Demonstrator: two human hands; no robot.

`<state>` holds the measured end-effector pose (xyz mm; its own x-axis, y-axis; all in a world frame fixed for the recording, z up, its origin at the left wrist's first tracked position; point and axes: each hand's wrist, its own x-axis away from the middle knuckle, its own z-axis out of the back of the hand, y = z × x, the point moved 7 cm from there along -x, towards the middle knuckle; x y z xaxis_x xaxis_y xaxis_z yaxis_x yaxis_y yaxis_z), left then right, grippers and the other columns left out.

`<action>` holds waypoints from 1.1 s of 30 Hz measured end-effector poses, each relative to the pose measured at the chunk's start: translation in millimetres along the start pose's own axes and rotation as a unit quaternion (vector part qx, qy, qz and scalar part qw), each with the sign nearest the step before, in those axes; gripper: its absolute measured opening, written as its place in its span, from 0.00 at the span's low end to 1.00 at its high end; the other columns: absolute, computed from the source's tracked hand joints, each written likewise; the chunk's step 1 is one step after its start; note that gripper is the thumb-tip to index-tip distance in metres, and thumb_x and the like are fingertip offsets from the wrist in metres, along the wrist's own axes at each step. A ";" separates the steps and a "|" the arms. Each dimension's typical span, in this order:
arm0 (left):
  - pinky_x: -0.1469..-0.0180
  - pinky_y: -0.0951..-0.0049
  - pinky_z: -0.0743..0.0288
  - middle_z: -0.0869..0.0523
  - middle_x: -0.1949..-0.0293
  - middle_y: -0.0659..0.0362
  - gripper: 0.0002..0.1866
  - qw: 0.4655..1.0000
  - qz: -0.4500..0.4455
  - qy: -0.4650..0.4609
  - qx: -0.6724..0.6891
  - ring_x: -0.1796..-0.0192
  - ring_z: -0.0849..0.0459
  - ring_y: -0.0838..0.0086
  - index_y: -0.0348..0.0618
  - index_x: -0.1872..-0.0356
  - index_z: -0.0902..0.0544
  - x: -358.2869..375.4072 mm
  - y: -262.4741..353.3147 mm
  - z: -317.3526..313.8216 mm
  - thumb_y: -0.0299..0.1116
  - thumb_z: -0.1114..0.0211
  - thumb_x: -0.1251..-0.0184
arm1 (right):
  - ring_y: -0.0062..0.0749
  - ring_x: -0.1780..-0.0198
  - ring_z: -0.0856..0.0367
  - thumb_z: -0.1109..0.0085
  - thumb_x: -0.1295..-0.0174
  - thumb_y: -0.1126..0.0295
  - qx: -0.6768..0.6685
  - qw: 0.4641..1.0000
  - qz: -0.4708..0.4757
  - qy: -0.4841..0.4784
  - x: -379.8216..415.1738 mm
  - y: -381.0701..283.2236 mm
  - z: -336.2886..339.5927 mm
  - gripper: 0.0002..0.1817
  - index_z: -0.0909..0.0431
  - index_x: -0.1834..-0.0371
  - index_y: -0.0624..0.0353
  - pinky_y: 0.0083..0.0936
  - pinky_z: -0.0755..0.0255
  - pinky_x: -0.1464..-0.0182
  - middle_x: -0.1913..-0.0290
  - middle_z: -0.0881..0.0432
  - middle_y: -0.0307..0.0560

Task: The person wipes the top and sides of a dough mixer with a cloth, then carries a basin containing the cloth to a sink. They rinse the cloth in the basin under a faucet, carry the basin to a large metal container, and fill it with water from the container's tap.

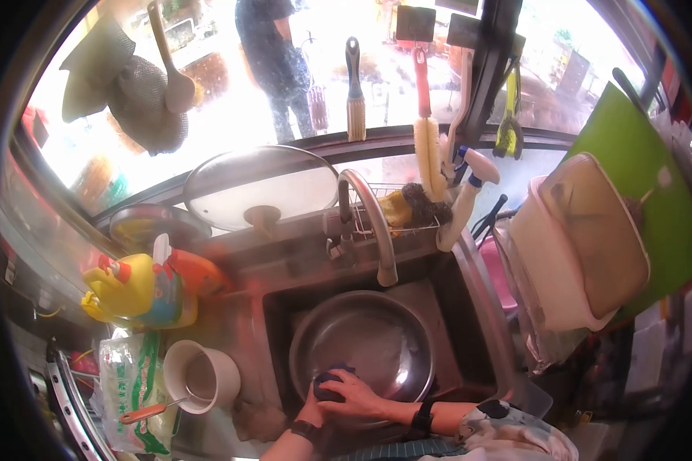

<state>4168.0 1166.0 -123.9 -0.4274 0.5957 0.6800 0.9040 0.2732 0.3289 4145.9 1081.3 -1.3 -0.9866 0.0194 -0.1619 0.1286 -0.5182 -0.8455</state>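
Over the near rim of a wide metal basin (361, 330), both hands come together on a small dark purple, rounded thing (328, 384); its kind cannot be made out. My left hand (313, 409) is closed around it from the left and below, its fingers largely hidden. From the right, my right hand (355, 396) curls its fingers over the top of it. The basin sits in a dark sink (457, 338), beneath the curved faucet (377, 223). A dark band circles each wrist.
Left of the sink stand a white pot (173, 369) with an orange-handled utensil, a green-and-white bag (134, 415) and detergent bottles (142, 288). A glass lid (261, 180) leans behind. Stacked plastic tubs (553, 253) and a green board (630, 138) stand right. Outside the window is a person (273, 61).
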 end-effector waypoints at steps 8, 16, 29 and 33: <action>0.45 0.59 0.28 0.24 0.48 0.51 0.21 0.997 -0.067 0.014 -0.035 0.45 0.25 0.64 0.44 0.42 0.32 -5.8 1.9 -4.8 0.42 0.51 0.32 | 0.49 0.56 0.27 0.39 0.49 0.59 0.085 0.980 -0.087 0.155 -30.3 12.7 17.9 0.11 0.21 0.66 0.51 0.42 0.30 0.56 0.62 0.25 0.53; 0.53 0.59 0.23 0.21 0.53 0.52 0.16 0.945 -0.080 0.111 -0.296 0.53 0.20 0.65 0.41 0.47 0.28 -12.0 22.4 -15.8 0.27 0.50 0.37 | 0.53 0.52 0.24 0.55 0.38 0.48 0.151 0.945 -0.284 -0.053 -6.9 134.6 20.1 0.23 0.20 0.57 0.54 0.38 0.30 0.48 0.56 0.21 0.55; 0.43 0.33 0.41 0.46 0.33 0.49 0.32 0.925 0.122 0.313 -0.177 0.32 0.49 0.48 0.48 0.35 0.41 19.9 1.4 30.9 0.32 0.41 0.42 | 0.54 0.39 0.35 0.42 0.49 0.69 0.091 0.877 -0.214 -0.420 62.1 203.4 -38.3 0.27 0.29 0.41 0.44 0.50 0.35 0.43 0.39 0.35 0.51; 0.43 0.31 0.43 0.51 0.30 0.54 0.38 0.934 0.115 0.291 -0.172 0.32 0.51 0.47 0.58 0.31 0.49 17.5 -0.6 38.4 0.36 0.40 0.42 | 0.50 0.38 0.34 0.39 0.51 0.68 0.195 0.877 -0.368 -0.240 31.6 211.9 32.5 0.29 0.31 0.41 0.43 0.52 0.37 0.42 0.38 0.34 0.54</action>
<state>4160.3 1205.2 -137.3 -0.2459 0.0692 0.9668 0.9586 -0.1306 0.2532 4138.7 944.3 -169.1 -0.7285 0.1568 0.6669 -0.5121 -0.7713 -0.3781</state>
